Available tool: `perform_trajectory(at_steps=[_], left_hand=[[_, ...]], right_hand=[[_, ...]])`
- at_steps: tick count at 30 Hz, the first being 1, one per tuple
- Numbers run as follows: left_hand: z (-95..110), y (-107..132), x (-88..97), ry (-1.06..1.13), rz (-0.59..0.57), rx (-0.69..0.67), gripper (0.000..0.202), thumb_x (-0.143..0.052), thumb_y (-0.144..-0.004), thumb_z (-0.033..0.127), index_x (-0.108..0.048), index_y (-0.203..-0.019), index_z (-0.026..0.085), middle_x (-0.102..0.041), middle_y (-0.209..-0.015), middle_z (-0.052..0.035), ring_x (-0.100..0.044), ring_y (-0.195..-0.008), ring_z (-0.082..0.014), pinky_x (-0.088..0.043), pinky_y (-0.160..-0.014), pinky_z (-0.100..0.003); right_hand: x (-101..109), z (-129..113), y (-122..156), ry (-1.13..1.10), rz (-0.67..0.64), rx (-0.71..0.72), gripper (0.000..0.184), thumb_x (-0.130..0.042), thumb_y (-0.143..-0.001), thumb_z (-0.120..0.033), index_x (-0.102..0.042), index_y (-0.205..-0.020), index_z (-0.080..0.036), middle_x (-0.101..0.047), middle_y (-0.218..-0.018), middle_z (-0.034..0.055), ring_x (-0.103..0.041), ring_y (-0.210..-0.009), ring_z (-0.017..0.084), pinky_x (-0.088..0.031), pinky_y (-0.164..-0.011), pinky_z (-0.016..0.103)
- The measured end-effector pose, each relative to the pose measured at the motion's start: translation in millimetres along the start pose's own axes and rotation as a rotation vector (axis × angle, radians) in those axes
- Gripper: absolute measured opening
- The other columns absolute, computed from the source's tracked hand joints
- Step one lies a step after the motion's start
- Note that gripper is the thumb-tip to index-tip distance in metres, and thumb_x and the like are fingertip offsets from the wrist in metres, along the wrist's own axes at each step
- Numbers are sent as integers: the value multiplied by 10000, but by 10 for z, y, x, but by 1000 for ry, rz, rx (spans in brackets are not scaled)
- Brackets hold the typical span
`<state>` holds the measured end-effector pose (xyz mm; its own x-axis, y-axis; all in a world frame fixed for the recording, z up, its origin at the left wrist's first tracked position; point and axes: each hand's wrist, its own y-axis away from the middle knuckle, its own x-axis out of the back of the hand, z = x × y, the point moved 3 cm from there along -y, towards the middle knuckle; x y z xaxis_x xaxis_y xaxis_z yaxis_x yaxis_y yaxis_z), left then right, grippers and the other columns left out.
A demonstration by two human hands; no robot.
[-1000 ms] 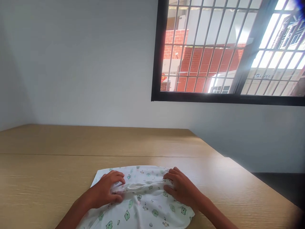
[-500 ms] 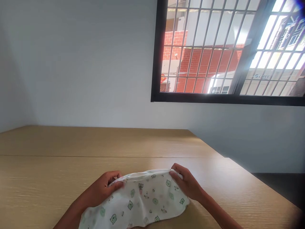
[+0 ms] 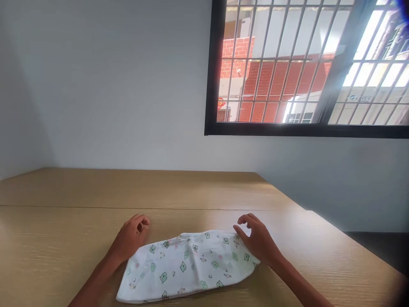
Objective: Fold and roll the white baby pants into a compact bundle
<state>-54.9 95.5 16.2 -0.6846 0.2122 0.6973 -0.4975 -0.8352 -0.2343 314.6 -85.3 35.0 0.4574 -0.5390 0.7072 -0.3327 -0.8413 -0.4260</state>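
A white cloth (image 3: 188,266) printed with small green animal faces lies folded and nearly flat on the table in front of me. Its lower edge is smooth, and a slight crease runs down its middle. At its upper left corner is my left hand (image 3: 131,238), fingers loosely curled and a gap showing between thumb and forefinger, holding nothing. My right hand (image 3: 258,241) is by the cloth's upper right end, thumb and fingers apart and nothing between them. Part of the cloth's right end is covered by this hand.
The wooden table (image 3: 79,187) has a seam running across it. Its right edge slants toward me, with a dark area (image 3: 377,247) beyond. Behind stands a pale wall (image 3: 128,85) with a black-framed, barred window (image 3: 268,130) at the upper right.
Both hands have let go of the cloth's upper edge. The cloth, held up before, now lies flatter on the table. My left hand has moved left and away from the table's front.
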Motion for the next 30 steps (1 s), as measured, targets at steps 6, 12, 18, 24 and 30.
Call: perform_trajectory(at_steps=[6, 12, 18, 24, 30], left_hand=[[410, 151, -159, -59, -112, -208, 182, -450, -912, 312, -572, -817, 216, -594, -810, -26, -530, -754, -210, -440, -724, -323], [612, 398, -480, -101, -350, -324, 384, -595, -839, 269, -632, -1221, 300, -572, -1367, -32, -500, -1270, -270, -387, -1116, -425], [657, 463, -553, -294, -543, -202, 585, -507, -957, 453, -344, -1516, 395, -212, -1616, 60, -181, -1497, -298, -170, -1217, -582], [891, 443, -513, -332, -408, -220, 469, -525, -927, 360, -559, -1391, 295, -464, -1504, -49, -422, -1354, -334, -316, -1134, -567], [961, 530, -450, -150, -422, -223, 240, -505, -925, 282, -668, -753, 240, -675, -904, -5, -641, -768, -196, -494, -717, -299]], right_hand=[[9, -243, 70, 85, -56, 193, 114, -557, -882, -300, -568, -800, -222, -614, -900, 76, -588, -845, 247, -499, -748, 399], [-33, -288, 107, 186, -117, 338, 109, -596, -843, -196, -582, -736, -212, -617, -823, 61, -564, -784, 235, -456, -720, 381], [-127, -451, 194, 215, -120, 453, 272, -499, -954, -239, -557, -692, -196, -602, -756, 75, -529, -738, 219, -408, -702, 365], [-339, -756, 438, 193, -302, 482, 142, -647, -867, -209, -593, -737, -204, -647, -756, 8, -582, -714, 173, -430, -762, 337], [-270, -711, 345, 284, -381, 320, 167, -514, -956, -276, -642, -873, -205, -687, -989, 85, -639, -942, 249, -425, -970, 498]])
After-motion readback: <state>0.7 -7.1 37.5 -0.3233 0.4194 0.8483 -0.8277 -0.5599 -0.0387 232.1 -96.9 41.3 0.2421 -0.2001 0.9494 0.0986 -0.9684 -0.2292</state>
